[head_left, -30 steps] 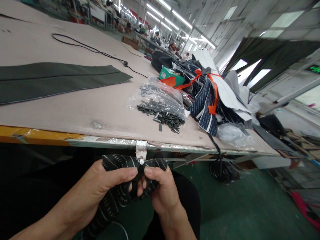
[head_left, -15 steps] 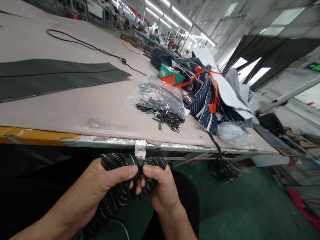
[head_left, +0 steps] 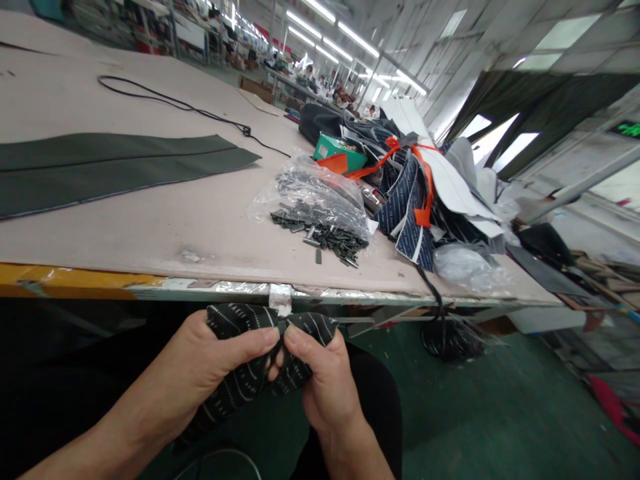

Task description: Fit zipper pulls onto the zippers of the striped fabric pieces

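Note:
Both hands grip a black fabric piece (head_left: 237, 383) with white lettering and dotted lines, just below the table's front edge. My left hand (head_left: 220, 353) is closed on its left part, thumb pressed on top. On the right part, my right hand (head_left: 323, 363) is closed too, its thumb close to the left one. A small dark piece between the thumb tips is mostly covered, so I cannot make out its kind. Behind the hands, silvery tape (head_left: 280, 299) wraps the table edge. The fabric's lower end hangs between my legs.
A clear plastic bag (head_left: 320, 187) spills small dark metal pieces (head_left: 340, 243) onto the table (head_left: 150, 233). Right of it lie a green box (head_left: 345, 152) and bundled navy fabric (head_left: 413, 213) with orange ties. At left are a dark green strip (head_left: 125, 167) and a black cord (head_left: 190, 107).
The thumbs have come slightly closer together, and the small dark piece between them shows less. Both hands still hold the fabric. The view has tipped slightly.

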`<state>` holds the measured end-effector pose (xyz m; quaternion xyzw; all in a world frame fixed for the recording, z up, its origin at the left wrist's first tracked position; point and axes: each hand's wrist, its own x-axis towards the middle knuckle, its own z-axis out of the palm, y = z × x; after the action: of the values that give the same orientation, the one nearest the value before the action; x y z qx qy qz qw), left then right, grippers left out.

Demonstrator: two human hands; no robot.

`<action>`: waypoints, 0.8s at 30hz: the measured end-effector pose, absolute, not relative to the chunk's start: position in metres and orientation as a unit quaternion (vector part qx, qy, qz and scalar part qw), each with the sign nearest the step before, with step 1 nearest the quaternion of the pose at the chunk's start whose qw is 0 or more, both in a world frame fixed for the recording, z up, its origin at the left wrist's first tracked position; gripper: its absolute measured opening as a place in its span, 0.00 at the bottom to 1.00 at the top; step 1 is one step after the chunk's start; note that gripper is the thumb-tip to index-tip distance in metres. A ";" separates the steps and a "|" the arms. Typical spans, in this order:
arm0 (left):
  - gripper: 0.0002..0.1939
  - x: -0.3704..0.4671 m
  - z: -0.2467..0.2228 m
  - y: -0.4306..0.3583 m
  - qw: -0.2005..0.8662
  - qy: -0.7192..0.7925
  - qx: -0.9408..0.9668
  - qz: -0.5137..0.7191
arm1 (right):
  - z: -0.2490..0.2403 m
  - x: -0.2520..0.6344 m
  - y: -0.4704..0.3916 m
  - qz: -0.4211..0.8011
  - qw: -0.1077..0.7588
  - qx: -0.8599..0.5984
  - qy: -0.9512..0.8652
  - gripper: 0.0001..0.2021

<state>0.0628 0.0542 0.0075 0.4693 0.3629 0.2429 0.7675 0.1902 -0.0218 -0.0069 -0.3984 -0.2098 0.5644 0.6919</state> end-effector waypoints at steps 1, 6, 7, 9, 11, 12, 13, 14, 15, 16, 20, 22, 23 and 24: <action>0.14 0.063 0.008 0.054 0.769 0.365 0.465 0.243 | -0.007 0.191 -0.022 0.565 0.689 -0.400 -0.213 0.13; 0.13 0.062 0.006 0.051 0.793 0.359 0.434 0.233 | -0.008 0.192 -0.024 0.564 0.676 -0.419 -0.223 0.15; 0.14 0.062 0.006 0.050 0.798 0.354 0.431 0.230 | -0.008 0.192 -0.024 0.563 0.673 -0.424 -0.224 0.15; 0.14 0.061 0.005 0.049 0.805 0.349 0.425 0.224 | -0.007 0.192 -0.024 0.560 0.671 -0.434 -0.217 0.15; 0.14 0.060 0.006 0.048 0.814 0.347 0.411 0.217 | -0.007 0.192 -0.023 0.558 0.670 -0.444 -0.207 0.14; 0.13 0.060 0.006 0.048 0.818 0.349 0.403 0.216 | -0.007 0.193 -0.023 0.556 0.670 -0.449 -0.203 0.14; 0.12 0.059 0.007 0.048 0.821 0.351 0.395 0.217 | -0.007 0.193 -0.023 0.553 0.670 -0.453 -0.201 0.14; 0.11 0.059 0.008 0.047 0.823 0.351 0.388 0.220 | -0.007 0.193 -0.023 0.552 0.669 -0.456 -0.200 0.14; 0.11 0.059 0.009 0.047 0.827 0.351 0.380 0.221 | -0.007 0.193 -0.024 0.553 0.668 -0.458 -0.199 0.14; 0.11 0.059 0.009 0.046 0.830 0.351 0.373 0.222 | -0.007 0.193 -0.024 0.554 0.667 -0.459 -0.196 0.14; 0.11 0.059 0.008 0.045 0.836 0.348 0.361 0.224 | -0.008 0.193 -0.027 0.558 0.666 -0.457 -0.190 0.13; 0.11 0.059 0.007 0.045 0.832 0.351 0.365 0.226 | -0.008 0.194 -0.028 0.557 0.666 -0.458 -0.192 0.12; 0.11 0.059 0.006 0.044 0.831 0.352 0.366 0.225 | -0.007 0.194 -0.028 0.557 0.665 -0.460 -0.192 0.12; 0.11 0.059 0.006 0.044 0.831 0.351 0.369 0.224 | -0.006 0.194 -0.028 0.558 0.663 -0.462 -0.191 0.12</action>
<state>0.0587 0.0440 0.0057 0.3690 0.3515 0.2240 0.8308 0.1937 -0.0277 -0.0061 -0.4620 -0.1906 0.5576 0.6628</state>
